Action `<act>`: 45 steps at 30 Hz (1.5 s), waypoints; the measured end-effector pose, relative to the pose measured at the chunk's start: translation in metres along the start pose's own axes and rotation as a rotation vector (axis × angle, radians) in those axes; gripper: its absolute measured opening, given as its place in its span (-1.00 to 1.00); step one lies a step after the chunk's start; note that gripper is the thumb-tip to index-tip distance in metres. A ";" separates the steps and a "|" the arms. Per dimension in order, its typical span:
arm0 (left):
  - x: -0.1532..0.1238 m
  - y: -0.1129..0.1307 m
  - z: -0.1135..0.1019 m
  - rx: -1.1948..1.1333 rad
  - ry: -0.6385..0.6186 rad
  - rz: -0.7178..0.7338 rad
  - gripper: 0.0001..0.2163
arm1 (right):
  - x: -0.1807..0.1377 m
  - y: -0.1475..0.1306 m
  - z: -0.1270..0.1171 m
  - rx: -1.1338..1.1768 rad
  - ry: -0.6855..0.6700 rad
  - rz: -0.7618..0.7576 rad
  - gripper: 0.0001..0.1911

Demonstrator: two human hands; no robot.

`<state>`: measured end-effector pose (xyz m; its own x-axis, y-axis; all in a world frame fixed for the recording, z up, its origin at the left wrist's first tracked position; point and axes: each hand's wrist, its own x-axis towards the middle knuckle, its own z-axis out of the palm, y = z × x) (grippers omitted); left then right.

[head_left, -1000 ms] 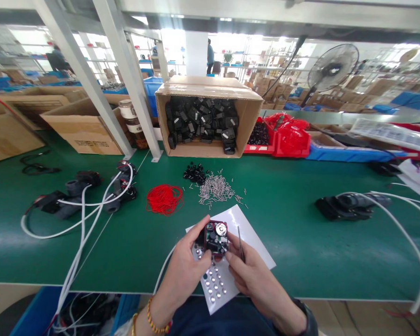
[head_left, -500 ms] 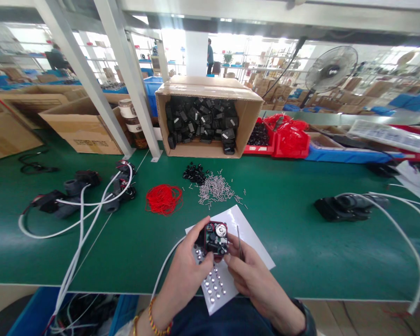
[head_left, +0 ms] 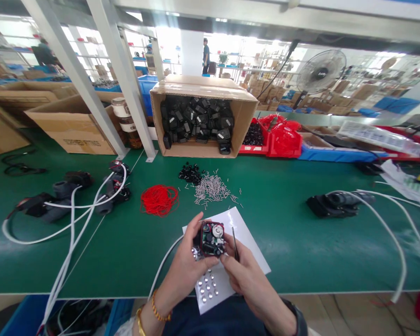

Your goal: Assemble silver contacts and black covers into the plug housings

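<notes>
My left hand (head_left: 187, 266) grips a small open device (head_left: 212, 238) with a red rim, a circuit board and a silver disc inside, held above a white sheet (head_left: 247, 238) that carries rows of small silver discs (head_left: 207, 284). A white cable (head_left: 163, 268) runs down from the device past my left wrist. My right hand (head_left: 247, 275) pinches thin metal tweezers (head_left: 234, 242) and its fingertips touch the device's right edge. Both hands hover over the near edge of the green table (head_left: 301, 242).
Behind the sheet lie a red wire coil (head_left: 159, 200), a heap of small metal pins (head_left: 212, 189) and black caps (head_left: 189, 173). A cardboard box of black parts (head_left: 199, 119) stands further back. Black units with white cables lie left (head_left: 73, 196) and right (head_left: 336, 205).
The view has shifted slightly right and down. My hands stay together on the device, which has tilted a little toward me.
</notes>
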<state>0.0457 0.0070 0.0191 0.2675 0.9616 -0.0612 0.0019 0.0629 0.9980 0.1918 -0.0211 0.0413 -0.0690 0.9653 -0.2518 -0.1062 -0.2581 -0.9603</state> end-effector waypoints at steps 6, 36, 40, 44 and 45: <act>-0.011 0.016 -0.042 0.072 0.156 -0.052 -0.40 | 0.007 -0.005 -0.048 -0.956 -0.003 -0.264 -0.65; 0.022 0.034 -0.054 0.529 -0.402 -0.061 -0.68 | 0.064 0.014 -0.019 -0.051 0.263 -0.115 -0.52; 0.020 0.031 -0.055 0.568 -0.402 -0.043 -0.64 | 0.068 0.024 -0.017 -0.140 0.326 -0.137 -0.58; 0.022 0.029 -0.057 0.540 -0.424 -0.034 -0.64 | 0.071 0.031 -0.017 -0.182 0.371 -0.147 -0.57; 0.023 0.028 -0.057 0.535 -0.432 -0.034 -0.64 | 0.072 0.032 -0.016 -0.188 0.379 -0.150 -0.56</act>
<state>-0.0031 0.0458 0.0450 0.6189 0.7616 -0.1923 0.4632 -0.1562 0.8724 0.1996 0.0404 -0.0096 0.3054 0.9469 -0.1008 0.0968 -0.1362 -0.9859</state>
